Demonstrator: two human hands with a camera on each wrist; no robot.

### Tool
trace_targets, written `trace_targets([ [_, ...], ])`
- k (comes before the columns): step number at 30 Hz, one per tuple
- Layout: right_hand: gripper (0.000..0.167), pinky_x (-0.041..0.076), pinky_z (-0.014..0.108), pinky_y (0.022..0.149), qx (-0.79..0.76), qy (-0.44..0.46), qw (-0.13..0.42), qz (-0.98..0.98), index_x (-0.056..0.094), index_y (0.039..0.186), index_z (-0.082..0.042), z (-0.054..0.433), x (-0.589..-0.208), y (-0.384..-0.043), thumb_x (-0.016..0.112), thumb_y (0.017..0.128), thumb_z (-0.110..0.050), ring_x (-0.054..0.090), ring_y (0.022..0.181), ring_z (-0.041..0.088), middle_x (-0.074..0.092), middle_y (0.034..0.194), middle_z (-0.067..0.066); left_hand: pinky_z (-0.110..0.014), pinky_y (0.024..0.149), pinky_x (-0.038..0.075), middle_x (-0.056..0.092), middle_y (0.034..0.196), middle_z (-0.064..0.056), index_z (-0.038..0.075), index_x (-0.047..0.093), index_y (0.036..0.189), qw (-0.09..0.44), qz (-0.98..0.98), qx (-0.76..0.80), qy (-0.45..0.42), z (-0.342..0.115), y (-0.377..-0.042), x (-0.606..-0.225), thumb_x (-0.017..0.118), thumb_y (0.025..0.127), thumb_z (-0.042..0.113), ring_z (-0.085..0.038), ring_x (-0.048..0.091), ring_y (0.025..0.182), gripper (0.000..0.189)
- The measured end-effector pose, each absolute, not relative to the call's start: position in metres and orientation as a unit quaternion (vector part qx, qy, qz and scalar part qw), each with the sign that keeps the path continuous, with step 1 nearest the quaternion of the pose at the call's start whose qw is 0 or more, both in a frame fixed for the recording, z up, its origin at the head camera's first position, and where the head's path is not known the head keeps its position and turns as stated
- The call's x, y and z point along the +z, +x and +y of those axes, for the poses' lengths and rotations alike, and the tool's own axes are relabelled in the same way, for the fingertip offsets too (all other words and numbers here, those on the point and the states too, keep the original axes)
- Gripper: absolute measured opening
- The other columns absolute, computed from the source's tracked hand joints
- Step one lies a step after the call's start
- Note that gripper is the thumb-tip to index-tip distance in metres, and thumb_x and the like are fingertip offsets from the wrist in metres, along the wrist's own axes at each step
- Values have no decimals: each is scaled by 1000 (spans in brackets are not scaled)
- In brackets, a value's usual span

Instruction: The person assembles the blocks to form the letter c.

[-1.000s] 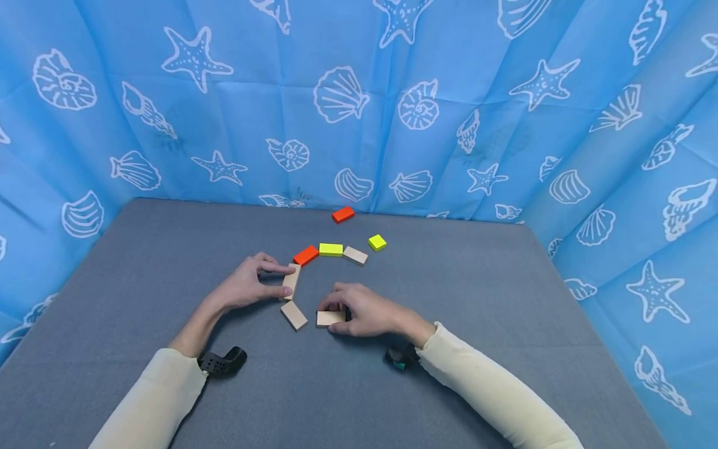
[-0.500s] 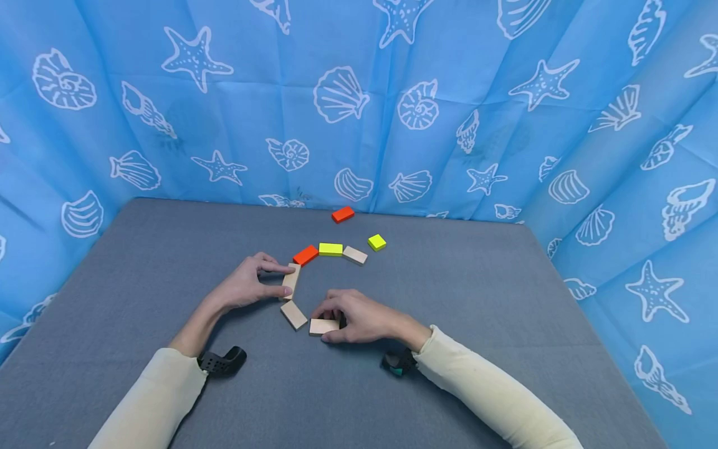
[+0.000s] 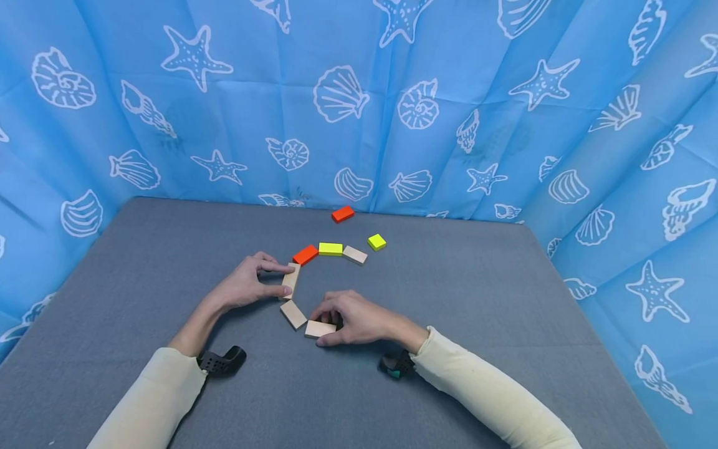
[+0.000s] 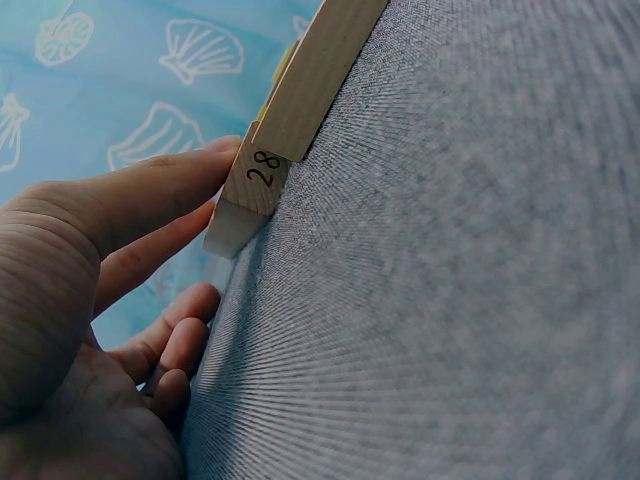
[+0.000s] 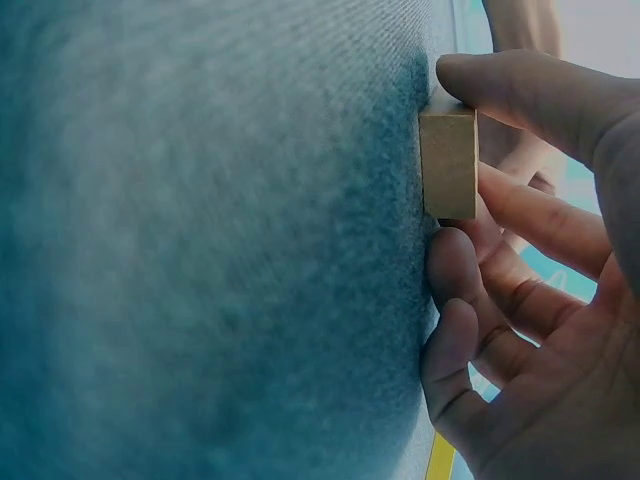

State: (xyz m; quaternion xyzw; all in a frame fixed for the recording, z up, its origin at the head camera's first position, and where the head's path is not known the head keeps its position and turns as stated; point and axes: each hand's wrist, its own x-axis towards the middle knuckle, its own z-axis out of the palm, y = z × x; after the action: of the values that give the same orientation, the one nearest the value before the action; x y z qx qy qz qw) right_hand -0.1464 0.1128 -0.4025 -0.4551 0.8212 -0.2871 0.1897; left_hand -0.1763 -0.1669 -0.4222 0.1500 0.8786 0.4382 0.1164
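Note:
In the head view, my left hand [image 3: 241, 285] holds a plain wooden block [image 3: 291, 280] between thumb and fingers. The left wrist view shows the number 28 on this block's end face [image 4: 262, 170], with the thumb against it. A second plain block [image 3: 293, 314] lies just below, slanting right. My right hand [image 3: 359, 319] pinches a third wooden block [image 3: 320, 328] flat on the cloth, its near left corner close to the second block. Seen from the right wrist, the held block [image 5: 450, 165] lies between thumb and fingers. Several blocks form a curve.
Continuing the curve are a red block [image 3: 305, 255], a yellow block [image 3: 331, 249] and a wooden block [image 3: 355, 255]. Apart from it lie another yellow block [image 3: 377, 242] and a red block [image 3: 343, 214]. A grey-covered table [image 3: 477, 299] meets a blue seashell curtain [image 3: 449, 93] behind.
My right hand has slid its wooden block left and towards me, up beside the end of the curve, and turned it slightly. The left hand has stayed in place.

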Motion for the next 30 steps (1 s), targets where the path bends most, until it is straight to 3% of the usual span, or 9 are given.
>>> trace_targets([
  [20,38,46,22,72,-308,-437,205,820,73,121,-11,111,-397,-150,81,89,-29,56,82,9,61,93,-5,-56,93,40,52,129,-20,14,71,130,121,879,437,144,-168,-175,-422,85,84,36,-38,48,117,53],
  [30,34,51,31,78,-318,-402,159,844,73,119,-6,123,-374,-184,79,91,-23,59,86,15,65,95,2,-54,92,40,52,128,-18,15,72,130,120,879,438,144,-167,-175,-421,85,83,36,-37,47,116,53],
])
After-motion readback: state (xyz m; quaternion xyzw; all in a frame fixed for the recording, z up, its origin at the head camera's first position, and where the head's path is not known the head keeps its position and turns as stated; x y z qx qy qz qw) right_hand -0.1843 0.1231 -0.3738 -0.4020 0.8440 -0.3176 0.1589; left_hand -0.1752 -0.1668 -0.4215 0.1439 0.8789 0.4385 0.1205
